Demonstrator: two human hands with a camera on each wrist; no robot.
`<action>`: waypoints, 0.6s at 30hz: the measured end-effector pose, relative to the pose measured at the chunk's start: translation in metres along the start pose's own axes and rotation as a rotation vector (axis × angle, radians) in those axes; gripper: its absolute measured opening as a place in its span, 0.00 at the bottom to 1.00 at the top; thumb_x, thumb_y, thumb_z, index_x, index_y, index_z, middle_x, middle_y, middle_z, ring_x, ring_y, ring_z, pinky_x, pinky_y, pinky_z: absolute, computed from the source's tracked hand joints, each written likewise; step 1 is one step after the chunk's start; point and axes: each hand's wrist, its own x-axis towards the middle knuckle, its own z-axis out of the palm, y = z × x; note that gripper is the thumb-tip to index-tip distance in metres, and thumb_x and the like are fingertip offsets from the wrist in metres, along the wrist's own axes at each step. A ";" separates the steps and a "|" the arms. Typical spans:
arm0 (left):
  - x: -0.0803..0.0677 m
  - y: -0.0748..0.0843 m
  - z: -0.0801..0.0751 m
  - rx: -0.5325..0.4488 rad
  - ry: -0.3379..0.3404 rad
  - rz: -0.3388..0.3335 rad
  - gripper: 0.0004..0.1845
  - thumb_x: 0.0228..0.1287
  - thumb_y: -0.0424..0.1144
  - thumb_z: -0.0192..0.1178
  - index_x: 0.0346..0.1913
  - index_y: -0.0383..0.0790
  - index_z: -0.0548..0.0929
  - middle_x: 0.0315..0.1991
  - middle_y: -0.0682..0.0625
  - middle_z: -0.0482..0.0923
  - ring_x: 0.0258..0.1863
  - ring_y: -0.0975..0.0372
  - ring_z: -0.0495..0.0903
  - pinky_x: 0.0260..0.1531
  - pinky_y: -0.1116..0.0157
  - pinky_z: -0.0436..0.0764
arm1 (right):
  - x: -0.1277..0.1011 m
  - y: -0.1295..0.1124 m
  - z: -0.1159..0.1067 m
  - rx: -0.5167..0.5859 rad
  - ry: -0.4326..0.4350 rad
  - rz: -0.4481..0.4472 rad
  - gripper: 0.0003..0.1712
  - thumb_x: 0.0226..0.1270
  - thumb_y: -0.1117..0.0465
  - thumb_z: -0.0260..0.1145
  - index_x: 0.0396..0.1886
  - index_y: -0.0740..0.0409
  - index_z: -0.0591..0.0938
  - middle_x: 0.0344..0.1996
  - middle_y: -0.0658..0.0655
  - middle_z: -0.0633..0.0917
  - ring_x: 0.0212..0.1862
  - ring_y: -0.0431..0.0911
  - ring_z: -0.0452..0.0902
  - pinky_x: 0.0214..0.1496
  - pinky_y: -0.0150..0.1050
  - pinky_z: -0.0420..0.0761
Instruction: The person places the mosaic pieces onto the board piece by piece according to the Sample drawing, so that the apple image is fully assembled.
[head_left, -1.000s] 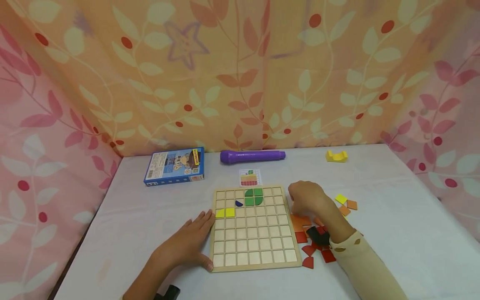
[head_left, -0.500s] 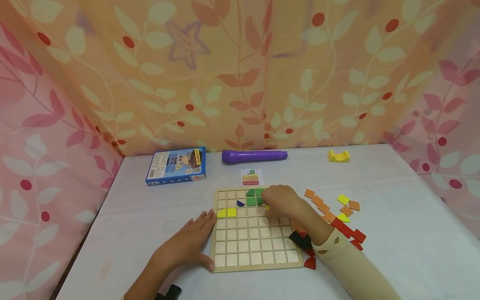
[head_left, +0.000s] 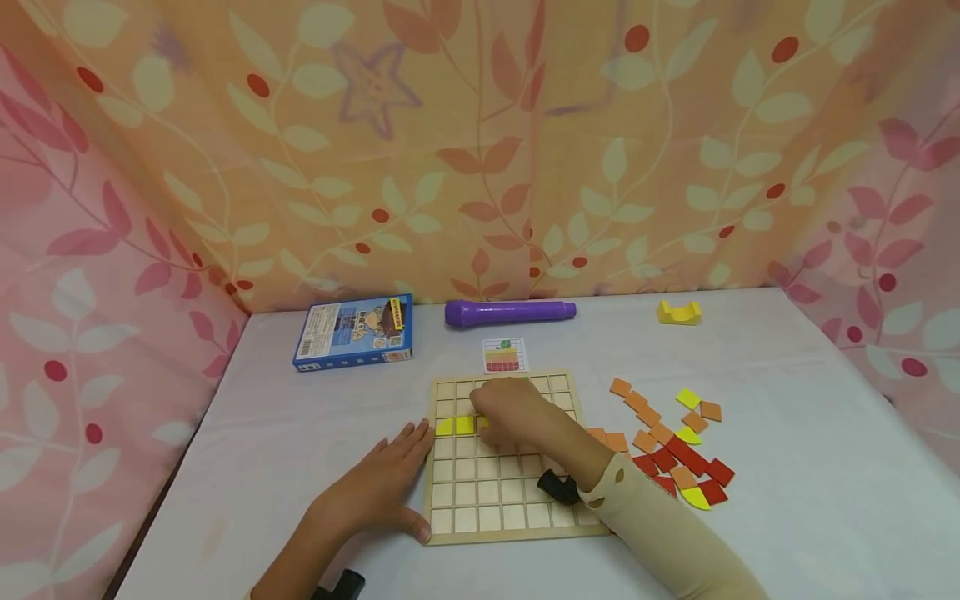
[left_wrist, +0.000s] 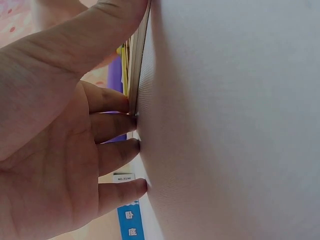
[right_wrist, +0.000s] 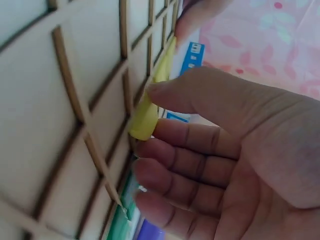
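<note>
A wooden grid board (head_left: pixel 510 500) lies on the white table. Two yellow tiles (head_left: pixel 453 426) sit in its third row at the left. My right hand (head_left: pixel 483 419) hovers over the board's upper middle, just right of those tiles. In the right wrist view, thumb and fingers pinch a yellow tile (right_wrist: pixel 142 122) on edge against the grid board (right_wrist: pixel 75 100). My left hand (head_left: pixel 416 482) lies flat on the table. Its straight fingers (left_wrist: pixel 115 127) touch the board's left edge (left_wrist: pixel 140 55). The right hand hides the cells beneath it.
Loose orange, red and yellow tiles (head_left: pixel 667 442) lie right of the board. Behind it are a small pattern card (head_left: pixel 504 356), a purple tube (head_left: pixel 510 312), a blue box (head_left: pixel 352 332) and a yellow block (head_left: pixel 678 312). Patterned cloth walls close in the table's back and sides.
My right hand moved left from the loose tiles across the board to beside the two yellow tiles, now covering the green pieces. The left hand stayed put.
</note>
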 end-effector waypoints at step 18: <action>-0.001 -0.002 0.000 0.010 0.001 0.004 0.71 0.31 0.66 0.78 0.78 0.34 0.56 0.79 0.41 0.49 0.78 0.47 0.46 0.72 0.42 0.53 | -0.010 -0.009 0.005 0.059 0.066 -0.020 0.14 0.65 0.71 0.65 0.21 0.54 0.81 0.20 0.46 0.76 0.23 0.41 0.66 0.25 0.33 0.71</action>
